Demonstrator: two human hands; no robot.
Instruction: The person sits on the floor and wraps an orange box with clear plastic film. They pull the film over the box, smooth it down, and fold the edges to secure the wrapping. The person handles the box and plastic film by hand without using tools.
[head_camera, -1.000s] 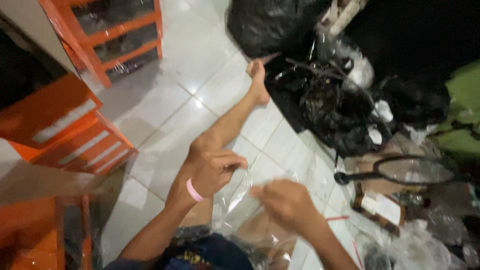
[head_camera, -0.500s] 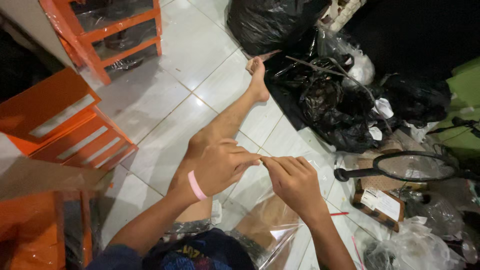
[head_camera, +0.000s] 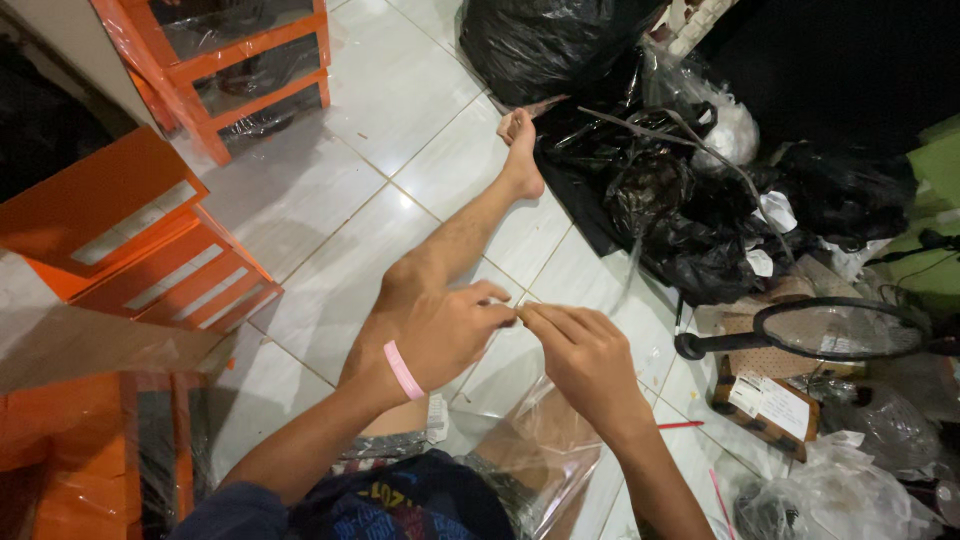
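My left hand (head_camera: 440, 325), with a pink band on the wrist, and my right hand (head_camera: 585, 355) meet fingertip to fingertip above my outstretched bare leg (head_camera: 465, 235). Both pinch something very small between thumb and fingers; what it is cannot be made out. A clear plastic bag (head_camera: 545, 445) lies under my right forearm, partly over my lap. My foot rests on the white tiled floor (head_camera: 350, 200) by black plastic bags.
Black rubbish bags (head_camera: 640, 190) pile up at the top right. A racket-shaped swatter (head_camera: 810, 330) lies over a parcel (head_camera: 765, 405) at right. Orange shelf units (head_camera: 230, 60) wrapped in film stand at top left, orange boxes (head_camera: 130, 250) at left.
My hands have come together from apart; the right hand rose off the clear bag and now meets the left hand's fingertips. The leg has stayed still.
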